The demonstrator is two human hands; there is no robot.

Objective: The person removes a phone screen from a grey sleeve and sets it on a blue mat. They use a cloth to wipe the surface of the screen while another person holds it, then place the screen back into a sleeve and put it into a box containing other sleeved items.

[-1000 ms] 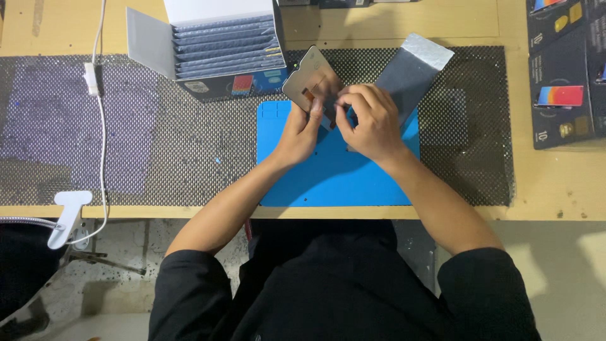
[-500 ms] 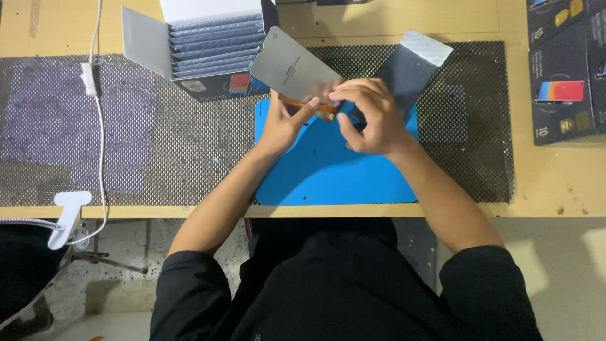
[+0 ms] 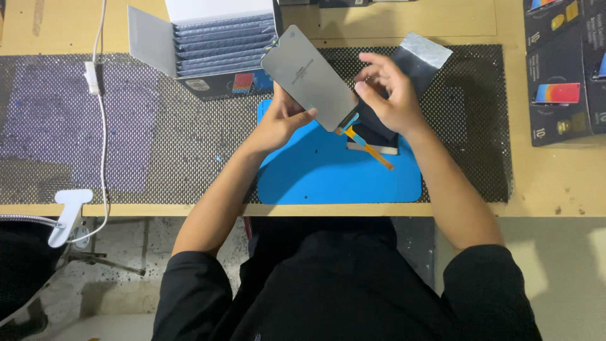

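Note:
My left hand (image 3: 282, 120) grips a dark rectangular phone screen panel (image 3: 309, 77) by its lower left edge and holds it tilted above the blue work mat (image 3: 328, 177). An orange flex cable (image 3: 369, 148) hangs from the panel's lower end. My right hand (image 3: 388, 95) hovers at the panel's right edge, fingers apart, touching a dark anti-static bag (image 3: 413, 63) with a silvery top that lies behind it.
An open white box (image 3: 208, 38) with several stacked grey sleeves stands at the back left. Dark printed cartons (image 3: 562, 69) lie at the right. A black mesh mat (image 3: 158, 126) covers the wooden table. A white cable (image 3: 101, 113) and clamp (image 3: 66, 215) sit at the left edge.
The screen panel has come out of the bag and risen to the left. My right hand has left it and opened near the bag. The flex cable now hangs free.

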